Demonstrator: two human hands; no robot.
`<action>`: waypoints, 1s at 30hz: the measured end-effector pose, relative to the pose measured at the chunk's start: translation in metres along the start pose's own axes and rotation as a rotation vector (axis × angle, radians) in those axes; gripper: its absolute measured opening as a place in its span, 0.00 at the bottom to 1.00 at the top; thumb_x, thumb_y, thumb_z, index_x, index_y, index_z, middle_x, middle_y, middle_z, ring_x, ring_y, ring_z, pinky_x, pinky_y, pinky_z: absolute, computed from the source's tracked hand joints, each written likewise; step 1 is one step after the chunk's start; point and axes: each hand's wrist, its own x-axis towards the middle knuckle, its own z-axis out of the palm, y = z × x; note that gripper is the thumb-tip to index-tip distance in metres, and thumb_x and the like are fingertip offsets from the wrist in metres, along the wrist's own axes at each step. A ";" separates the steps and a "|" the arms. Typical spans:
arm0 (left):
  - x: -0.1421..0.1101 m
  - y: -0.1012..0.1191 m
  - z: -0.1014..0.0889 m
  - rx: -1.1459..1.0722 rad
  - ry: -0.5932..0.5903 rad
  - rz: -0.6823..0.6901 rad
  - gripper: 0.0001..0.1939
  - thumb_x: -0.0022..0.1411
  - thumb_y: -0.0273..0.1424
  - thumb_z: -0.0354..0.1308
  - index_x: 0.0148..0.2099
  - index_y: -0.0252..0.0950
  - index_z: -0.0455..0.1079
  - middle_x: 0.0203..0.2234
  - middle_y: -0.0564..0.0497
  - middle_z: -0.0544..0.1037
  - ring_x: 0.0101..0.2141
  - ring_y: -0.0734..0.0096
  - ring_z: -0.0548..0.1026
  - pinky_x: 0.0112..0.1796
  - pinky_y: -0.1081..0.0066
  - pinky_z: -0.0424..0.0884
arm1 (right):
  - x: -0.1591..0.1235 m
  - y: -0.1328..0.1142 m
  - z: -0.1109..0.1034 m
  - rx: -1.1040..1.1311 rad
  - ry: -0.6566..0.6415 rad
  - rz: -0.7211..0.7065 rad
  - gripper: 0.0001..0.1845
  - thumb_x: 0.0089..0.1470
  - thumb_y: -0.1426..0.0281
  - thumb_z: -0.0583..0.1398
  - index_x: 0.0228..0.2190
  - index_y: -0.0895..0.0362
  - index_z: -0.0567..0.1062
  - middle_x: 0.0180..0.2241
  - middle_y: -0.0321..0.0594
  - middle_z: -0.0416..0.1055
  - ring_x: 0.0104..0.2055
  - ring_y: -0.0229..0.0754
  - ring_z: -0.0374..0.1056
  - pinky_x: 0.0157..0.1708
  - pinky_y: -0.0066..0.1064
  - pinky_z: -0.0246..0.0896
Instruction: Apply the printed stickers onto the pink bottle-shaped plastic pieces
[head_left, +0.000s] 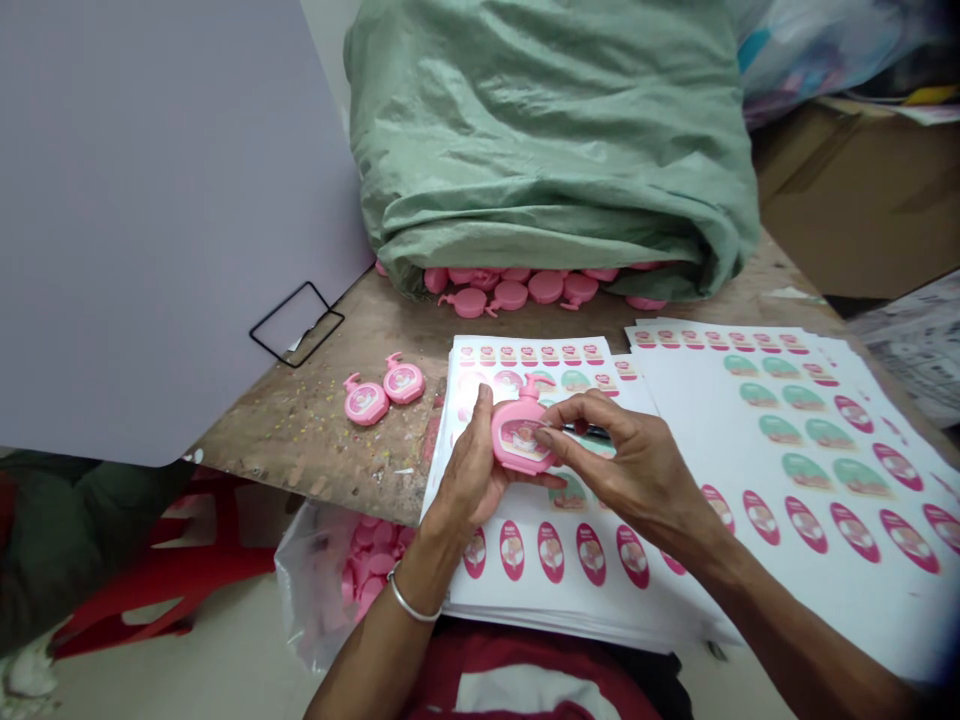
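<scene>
Observed a worn brown wooden tabletop (322, 432), scuffed and flecked with yellow specks near the left edge. Found a rounded pink plastic pump bottle (523, 436) above the nearer stack of white sticker sheets (555, 610), cupped in the left hand (472, 462) with pump upward. Noted right hand (630, 455) at the bottle's front label, with thumb and forefinger tips touching its right side; cannot tell whether pinching anything. Logged two similar labelled pink bottles (366, 402) side by side at left, beyond them a black wire rectangular frame (278, 308) beside a large pale grey-lilac panel (165, 220). Recorded a second stack of printed white sheets (697, 430) at right. At back, saw creased green cloth (547, 130) over many pink bottles (510, 293). Below, noted a clear plastic bag (296, 585) containing pink pieces, red plastic stool (232, 570) and pale floor (247, 655); at far right, a brown cardboard box (862, 200).
</scene>
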 end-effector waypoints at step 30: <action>-0.021 0.010 -0.006 0.171 -0.140 0.067 0.19 0.57 0.31 0.62 0.49 0.31 0.65 0.42 0.39 0.78 0.40 0.55 0.79 0.34 0.65 0.78 | -0.004 0.014 -0.008 -0.331 0.344 -0.163 0.31 0.61 0.65 0.55 0.63 0.53 0.57 0.59 0.53 0.64 0.56 0.54 0.63 0.53 0.51 0.57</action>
